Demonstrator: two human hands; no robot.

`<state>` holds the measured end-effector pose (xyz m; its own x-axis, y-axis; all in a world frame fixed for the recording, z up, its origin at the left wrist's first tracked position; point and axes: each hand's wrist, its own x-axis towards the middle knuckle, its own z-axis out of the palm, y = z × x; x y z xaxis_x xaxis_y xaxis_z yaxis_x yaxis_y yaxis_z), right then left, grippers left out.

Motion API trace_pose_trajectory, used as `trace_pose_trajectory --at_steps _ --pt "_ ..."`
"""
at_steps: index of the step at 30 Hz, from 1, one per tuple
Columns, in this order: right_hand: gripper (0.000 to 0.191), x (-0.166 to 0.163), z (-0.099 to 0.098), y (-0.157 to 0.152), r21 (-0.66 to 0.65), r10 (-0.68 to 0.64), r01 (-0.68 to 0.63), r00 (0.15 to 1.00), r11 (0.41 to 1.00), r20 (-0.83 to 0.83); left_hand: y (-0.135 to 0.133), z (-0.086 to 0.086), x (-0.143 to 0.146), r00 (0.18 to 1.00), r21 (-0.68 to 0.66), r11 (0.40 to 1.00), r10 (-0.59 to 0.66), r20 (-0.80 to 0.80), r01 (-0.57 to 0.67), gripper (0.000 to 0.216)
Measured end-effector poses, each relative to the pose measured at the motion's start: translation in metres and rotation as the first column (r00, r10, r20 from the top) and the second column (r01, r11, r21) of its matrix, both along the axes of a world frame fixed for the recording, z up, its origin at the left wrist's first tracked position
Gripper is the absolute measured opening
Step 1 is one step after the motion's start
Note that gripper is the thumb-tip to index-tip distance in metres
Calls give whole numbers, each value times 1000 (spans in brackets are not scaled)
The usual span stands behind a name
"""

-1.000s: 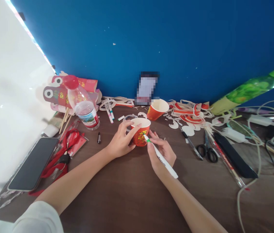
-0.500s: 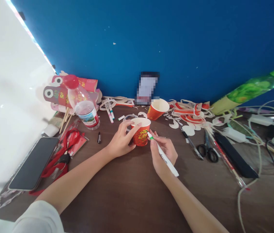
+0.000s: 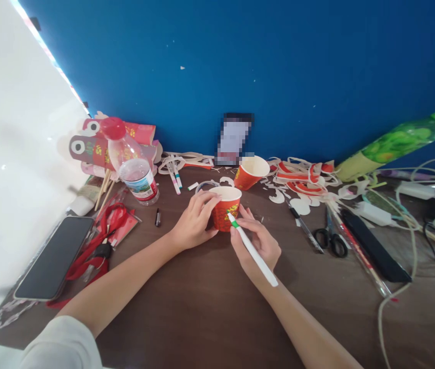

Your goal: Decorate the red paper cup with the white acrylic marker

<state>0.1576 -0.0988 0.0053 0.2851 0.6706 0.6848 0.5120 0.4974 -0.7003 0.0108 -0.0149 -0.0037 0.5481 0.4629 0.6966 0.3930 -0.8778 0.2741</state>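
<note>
A red paper cup (image 3: 222, 220) with yellow print stands upright on the dark wooden table, its white inside showing. My left hand (image 3: 196, 215) is wrapped round the cup's left side, thumb near the rim. In my right hand (image 3: 258, 241) is a white marker (image 3: 254, 252) with a green band, held like a pen. The marker's tip is at the front of the cup, over the yellow print; whether it touches, I cannot tell. Just behind, a second red paper cup (image 3: 251, 174) leans to one side.
White and red paper strips (image 3: 305, 179) and scraps lie along the blue panel (image 3: 186, 92). Scissors (image 3: 330, 241), a black pen (image 3: 305, 228) and white cables sit right. A cut plastic bottle (image 3: 139, 182), red scissors and a phone (image 3: 54, 259) are left. A green bottle (image 3: 402, 141) leans right.
My right hand has shifted slightly left, bringing the marker's tip from the cup's right edge across its front. The cup has turned a little, its print now further right.
</note>
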Motion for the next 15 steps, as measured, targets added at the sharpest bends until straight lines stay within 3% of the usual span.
trace_pose_trajectory --at_steps 8,15 --pt "14 0 -2 2 -55 -33 33 999 998 -4 -1 -1 -1 1000 16 1000 6 -31 -6 84" --pt "11 -4 0 2 -100 -80 68 990 993 -120 -1 -1 -1 999 15 1000 8 -31 -7 82"
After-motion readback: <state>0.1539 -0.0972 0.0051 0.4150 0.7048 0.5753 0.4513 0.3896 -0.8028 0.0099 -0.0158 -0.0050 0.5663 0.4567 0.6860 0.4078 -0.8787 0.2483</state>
